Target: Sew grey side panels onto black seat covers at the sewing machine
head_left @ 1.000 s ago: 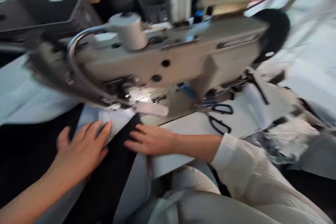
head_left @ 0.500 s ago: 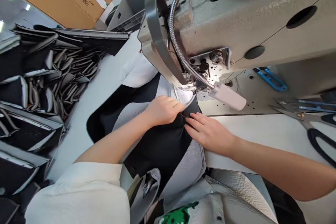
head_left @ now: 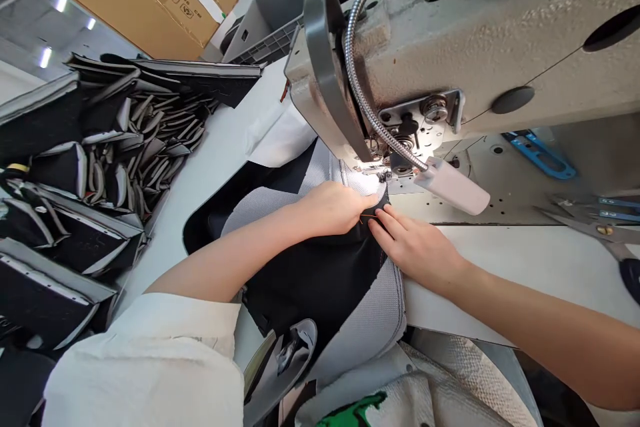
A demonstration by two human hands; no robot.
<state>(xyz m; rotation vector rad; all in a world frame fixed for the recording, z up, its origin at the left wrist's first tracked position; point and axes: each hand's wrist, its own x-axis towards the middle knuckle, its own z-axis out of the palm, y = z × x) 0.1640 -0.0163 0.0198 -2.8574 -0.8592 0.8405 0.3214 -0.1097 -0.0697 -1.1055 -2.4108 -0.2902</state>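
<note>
A black and grey padded fabric piece (head_left: 320, 280) lies under the head of a sewing machine (head_left: 480, 53) and hangs over the table's front edge. Close to the lit needle area, my left hand (head_left: 335, 208) is closed on a fold of this fabric, fingertips at the seam. My right hand (head_left: 417, 243) rests on the fabric's right edge, fingers stretched out and lying on it; its thumb is hidden. A short red-orange thread (head_left: 369, 215) shows between the hands. The needle itself is too small and bright to make out.
Blue thread snips (head_left: 540, 155) lie on the machine bed, and scissors (head_left: 595, 227) to the right. Stacked black and grey fabric pieces (head_left: 160, 127) fill the left side. Behind are a cardboard box (head_left: 165, 0) and a grey crate (head_left: 275, 3). A lamp (head_left: 453, 187) hangs by the needle.
The camera view has shifted, so most things appear further right. Both hands and the fabric have moved slightly closer to the needle, and the right fingers now lie nearer the left fingertips.
</note>
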